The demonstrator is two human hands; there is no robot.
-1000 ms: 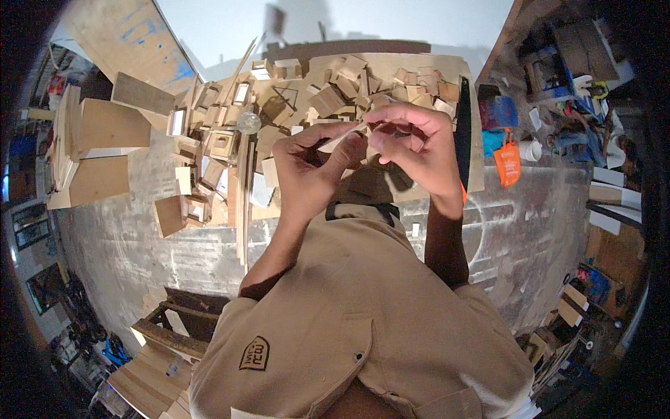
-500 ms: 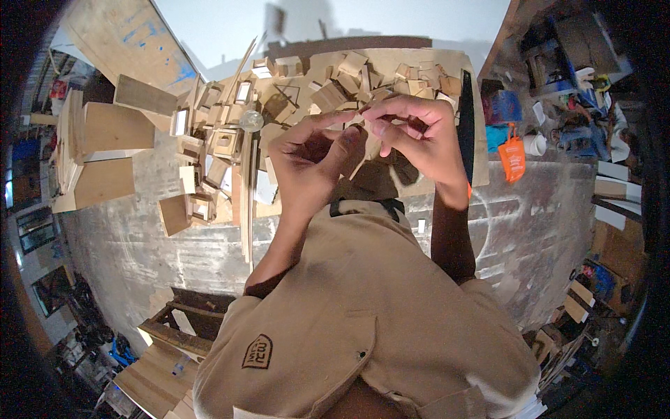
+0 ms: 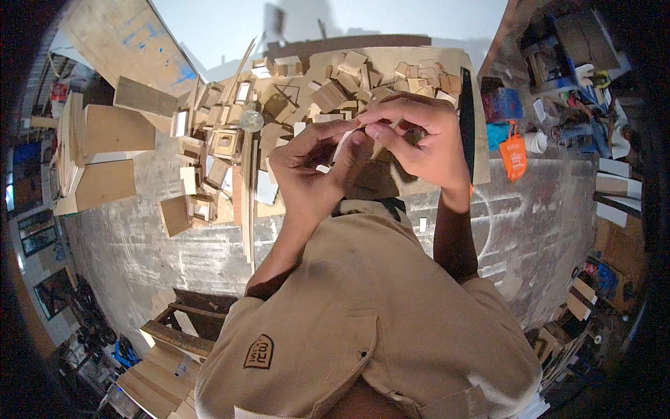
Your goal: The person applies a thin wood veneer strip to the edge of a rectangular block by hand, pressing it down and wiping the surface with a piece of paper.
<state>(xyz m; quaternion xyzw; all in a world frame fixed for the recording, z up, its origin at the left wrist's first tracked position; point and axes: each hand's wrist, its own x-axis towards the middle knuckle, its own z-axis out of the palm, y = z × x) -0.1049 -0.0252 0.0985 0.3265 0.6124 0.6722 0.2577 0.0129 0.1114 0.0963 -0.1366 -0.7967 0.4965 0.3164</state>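
Observation:
My left hand [image 3: 314,164] pinches a thin, pale strip of wood or card [image 3: 343,143] between thumb and fingers, just below the middle of the work board. My right hand [image 3: 422,143] pinches the upper end of the same piece, its thumb and forefinger almost touching the left fingertips; the tip is largely hidden. Beyond both hands many small wooden boxes and offcuts [image 3: 328,94] lie on the tan board [image 3: 433,54]. A long dark tool [image 3: 466,94] with an orange end lies along the board's right edge, beside my right hand.
Long wooden strips [image 3: 248,195] and a clear round item [image 3: 252,120] lie left of my hands. Stacked plywood panels [image 3: 115,129] stand at far left. An orange bag [image 3: 513,157] and white bucket [image 3: 536,140] sit right, and a wooden bench [image 3: 157,377] is at lower left.
Both hands stay together on the thin piece, fingers shifting slightly as its angle becomes steeper. The view has shifted a little, so hands and board appear slightly higher and further right.

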